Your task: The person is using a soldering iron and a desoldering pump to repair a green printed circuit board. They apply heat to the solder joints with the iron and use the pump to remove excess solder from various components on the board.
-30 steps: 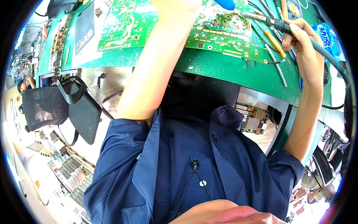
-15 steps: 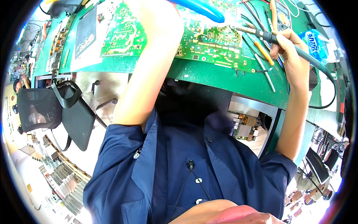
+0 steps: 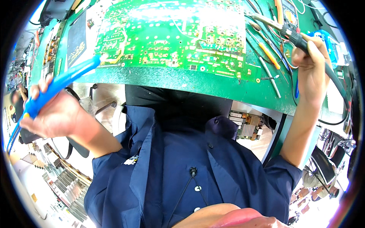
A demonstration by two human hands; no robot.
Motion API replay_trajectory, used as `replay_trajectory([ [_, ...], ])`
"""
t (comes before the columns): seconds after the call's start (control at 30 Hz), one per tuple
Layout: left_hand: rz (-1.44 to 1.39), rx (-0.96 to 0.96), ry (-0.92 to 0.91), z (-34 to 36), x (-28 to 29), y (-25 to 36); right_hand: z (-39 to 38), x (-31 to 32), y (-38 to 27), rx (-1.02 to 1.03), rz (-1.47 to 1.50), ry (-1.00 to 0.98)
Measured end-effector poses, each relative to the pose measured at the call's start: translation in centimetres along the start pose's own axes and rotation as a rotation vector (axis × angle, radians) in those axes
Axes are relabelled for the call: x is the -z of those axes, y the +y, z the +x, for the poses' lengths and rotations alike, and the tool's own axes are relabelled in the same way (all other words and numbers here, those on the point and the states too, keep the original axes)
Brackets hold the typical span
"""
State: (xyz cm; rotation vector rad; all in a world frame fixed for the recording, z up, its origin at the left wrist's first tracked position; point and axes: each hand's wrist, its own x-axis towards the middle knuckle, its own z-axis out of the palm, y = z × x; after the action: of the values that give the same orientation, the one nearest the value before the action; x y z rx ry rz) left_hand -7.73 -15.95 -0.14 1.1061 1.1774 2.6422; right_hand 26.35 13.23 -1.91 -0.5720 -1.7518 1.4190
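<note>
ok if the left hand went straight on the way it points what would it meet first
Likely the green circuit board, tip-first with the blue tool in the left hand; depth is unclear.

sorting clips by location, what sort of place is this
Probably an electronics workshop: a large green circuit board lies on the green bench, the right hand holds what looks like a soldering iron, and an orange-edged meter sits nearby.

Multimeter [image 3: 291, 17] near blue packet [image 3: 333, 51], black chair [image 3: 323, 164] lower right
</note>
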Motion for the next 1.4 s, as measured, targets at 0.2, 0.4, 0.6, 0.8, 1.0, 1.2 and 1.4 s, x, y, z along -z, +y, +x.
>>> replay_trajectory([
  [0.2,0.43,0.167,-0.175,0.4,1.2,2.1,0.2,1.1,0.1,0.16,-0.021,0.036],
  [0.4,1.293,0.227,-0.364,-1.2,-0.7,-1.1,0.2,0.2,0.4,0.184,-0.267,0.156],
  [0.6,1.381,0.213,-0.931,-2.2,-5.7,-4.8,-0.6,0.2,0.9,0.126,-0.328,0.009],
  [0.8,1.111,0.071,-1.37,-2.9,-11.9,-6.9,-1.6,-3.5,2.1,0.243,0.212,-0.216],
  [1.0,0.972,-0.087,-1.375,-6.4,-16.7,-7.8,-4.2,-5.1,-0.2,0.139,0.259,-0.421],
  [1.2,0.808,-0.18,-1.464,-7.9,-18.9,-6.4,-5.0,-5.9,-1.5,0.217,0.17,-0.428],
  [1.4,0.768,-0.194,-1.427,-9.6,-17.6,-5.8,-6.5,-8.4,0.6,0.327,0.155,-0.278],
])
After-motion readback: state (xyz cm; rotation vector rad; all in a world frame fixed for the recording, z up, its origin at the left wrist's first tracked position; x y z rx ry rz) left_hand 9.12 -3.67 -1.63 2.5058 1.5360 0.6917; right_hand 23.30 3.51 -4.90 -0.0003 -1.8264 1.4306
